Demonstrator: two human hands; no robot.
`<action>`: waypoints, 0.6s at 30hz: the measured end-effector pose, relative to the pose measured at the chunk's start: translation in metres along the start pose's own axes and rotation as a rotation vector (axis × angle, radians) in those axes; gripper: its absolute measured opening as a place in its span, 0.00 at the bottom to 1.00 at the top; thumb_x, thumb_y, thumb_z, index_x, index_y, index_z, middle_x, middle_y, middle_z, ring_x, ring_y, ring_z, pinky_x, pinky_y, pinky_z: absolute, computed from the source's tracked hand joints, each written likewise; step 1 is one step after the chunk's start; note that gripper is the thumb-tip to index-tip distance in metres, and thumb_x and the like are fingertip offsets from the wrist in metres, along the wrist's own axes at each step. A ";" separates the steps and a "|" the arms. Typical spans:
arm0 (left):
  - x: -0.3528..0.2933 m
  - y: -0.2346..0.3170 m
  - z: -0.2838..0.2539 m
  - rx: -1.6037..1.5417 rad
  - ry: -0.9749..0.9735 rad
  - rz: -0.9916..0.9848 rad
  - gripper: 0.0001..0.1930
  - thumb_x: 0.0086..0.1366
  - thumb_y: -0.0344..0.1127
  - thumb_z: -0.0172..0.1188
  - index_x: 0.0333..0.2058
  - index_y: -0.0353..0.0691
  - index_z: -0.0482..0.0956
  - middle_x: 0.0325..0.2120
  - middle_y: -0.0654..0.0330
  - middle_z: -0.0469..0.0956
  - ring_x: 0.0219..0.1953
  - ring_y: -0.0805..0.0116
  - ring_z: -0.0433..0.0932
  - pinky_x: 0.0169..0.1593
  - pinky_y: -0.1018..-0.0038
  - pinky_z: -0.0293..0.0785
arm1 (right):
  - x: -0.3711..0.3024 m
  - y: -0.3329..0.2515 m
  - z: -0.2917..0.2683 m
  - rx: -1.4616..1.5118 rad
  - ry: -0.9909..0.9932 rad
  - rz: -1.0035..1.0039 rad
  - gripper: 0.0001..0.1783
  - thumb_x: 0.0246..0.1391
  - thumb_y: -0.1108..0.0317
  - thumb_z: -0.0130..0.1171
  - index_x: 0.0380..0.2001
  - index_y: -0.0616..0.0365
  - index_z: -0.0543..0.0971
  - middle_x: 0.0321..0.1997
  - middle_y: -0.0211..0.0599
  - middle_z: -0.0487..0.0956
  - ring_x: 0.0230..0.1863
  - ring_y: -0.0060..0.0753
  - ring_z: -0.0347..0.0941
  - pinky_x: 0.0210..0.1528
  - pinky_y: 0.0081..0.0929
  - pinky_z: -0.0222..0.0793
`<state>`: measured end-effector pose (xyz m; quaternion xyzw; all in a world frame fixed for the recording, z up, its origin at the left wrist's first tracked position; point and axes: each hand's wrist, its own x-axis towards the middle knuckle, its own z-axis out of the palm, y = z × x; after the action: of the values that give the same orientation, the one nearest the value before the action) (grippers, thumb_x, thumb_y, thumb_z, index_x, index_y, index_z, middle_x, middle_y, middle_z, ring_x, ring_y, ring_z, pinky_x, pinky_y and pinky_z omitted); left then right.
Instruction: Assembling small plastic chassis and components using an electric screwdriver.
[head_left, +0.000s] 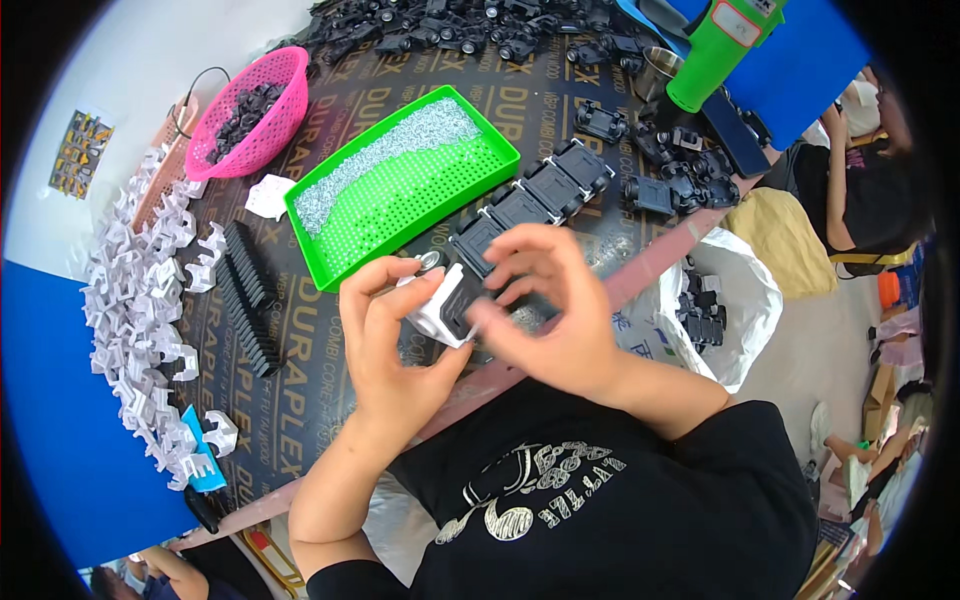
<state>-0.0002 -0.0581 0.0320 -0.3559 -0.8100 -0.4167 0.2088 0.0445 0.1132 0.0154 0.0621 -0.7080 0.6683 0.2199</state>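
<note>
While the left hand (385, 335) pinches the toy (440, 305) between thumb and fingers, over the surface (318, 350) by its near edge, the right hand (565, 320) hovers alongside, blurred, thumb and fingers parted; touching, I can't tell! It looks light, stiff, perhaps slippery: grip the white sides, spare thin corners. Tray (375, 220) and cars (522, 207) crowd beyond; room opens leftward, before the black stack (245, 318).
</note>
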 end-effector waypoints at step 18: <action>0.005 -0.001 -0.003 -0.096 0.049 -0.102 0.29 0.39 0.21 0.70 0.45 0.41 0.77 0.46 0.54 0.69 0.48 0.57 0.70 0.49 0.67 0.70 | 0.022 0.007 -0.036 0.254 0.035 0.219 0.16 0.50 0.80 0.61 0.43 0.60 0.72 0.40 0.30 0.75 0.40 0.20 0.73 0.40 0.20 0.70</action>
<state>-0.0037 -0.0589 0.0362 -0.3135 -0.8007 -0.4738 0.1899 0.0303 0.1533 0.0178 0.0002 -0.6164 0.7733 0.1482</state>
